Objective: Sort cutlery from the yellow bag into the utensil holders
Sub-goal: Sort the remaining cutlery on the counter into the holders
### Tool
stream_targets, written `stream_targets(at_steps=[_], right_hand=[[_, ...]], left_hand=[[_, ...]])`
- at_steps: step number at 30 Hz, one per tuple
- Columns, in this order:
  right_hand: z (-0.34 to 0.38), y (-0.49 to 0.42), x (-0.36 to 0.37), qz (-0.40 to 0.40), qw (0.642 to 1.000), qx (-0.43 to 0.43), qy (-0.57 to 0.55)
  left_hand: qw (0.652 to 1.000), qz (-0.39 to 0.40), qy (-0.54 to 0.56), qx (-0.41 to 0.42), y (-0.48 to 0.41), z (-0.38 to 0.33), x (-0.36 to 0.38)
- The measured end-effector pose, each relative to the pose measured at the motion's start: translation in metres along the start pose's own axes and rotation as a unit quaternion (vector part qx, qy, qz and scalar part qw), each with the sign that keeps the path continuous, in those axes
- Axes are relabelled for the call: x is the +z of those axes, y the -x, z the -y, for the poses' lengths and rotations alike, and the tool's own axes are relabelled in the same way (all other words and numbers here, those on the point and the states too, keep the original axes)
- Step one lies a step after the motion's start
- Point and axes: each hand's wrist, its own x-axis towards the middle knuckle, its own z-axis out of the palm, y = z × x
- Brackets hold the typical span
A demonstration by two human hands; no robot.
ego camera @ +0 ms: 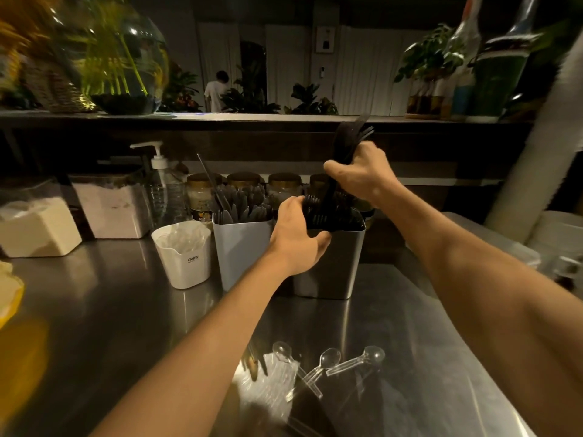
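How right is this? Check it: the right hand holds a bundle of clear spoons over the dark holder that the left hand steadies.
One thing is wrong: in the head view the bundle in the right hand is black forks. The rest holds: it is over the dark holder that the left hand steadies.
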Motion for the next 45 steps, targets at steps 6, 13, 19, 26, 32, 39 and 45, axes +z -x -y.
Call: stream_targets(at_steps=[6,13,19,26,32,39,45], right_hand=[[-0.004,0.012,0.03,0.118,0.983,-0.004,0.143],[-0.013,0.011,0.023,0.13,0.983,0.111,0.062],[-0.008,0.012,0.014,0.025,0.998,-0.02,-0.057],[-0.016,0.025,0.032,-0.014,0.971,-0.213,0.108],[0.001,0.029,0.024,0.073,0.959,-0.113,0.25],[0.01,0.082,0.013,-0.173,0.919,-0.292,0.199],[0.015,0.153,0.019,0.385,0.907,-0.056,0.16]], left_hand=[[0.999,0.013,0.032,-0.017,0.0,-0.001,-0.002],[0.998,0.017,0.049,-0.022,-0.008,-0.004,-0.011],[0.998,0.017,0.055,-0.002,-0.01,-0.007,-0.009],[0.996,0.011,0.085,0.005,-0.007,-0.004,-0.006],[0.999,0.007,0.039,0.001,0.001,-0.003,-0.007],[0.997,-0.066,-0.047,-0.013,0.03,0.005,-0.017],[0.997,-0.043,-0.067,0.022,0.082,0.006,-0.043]])
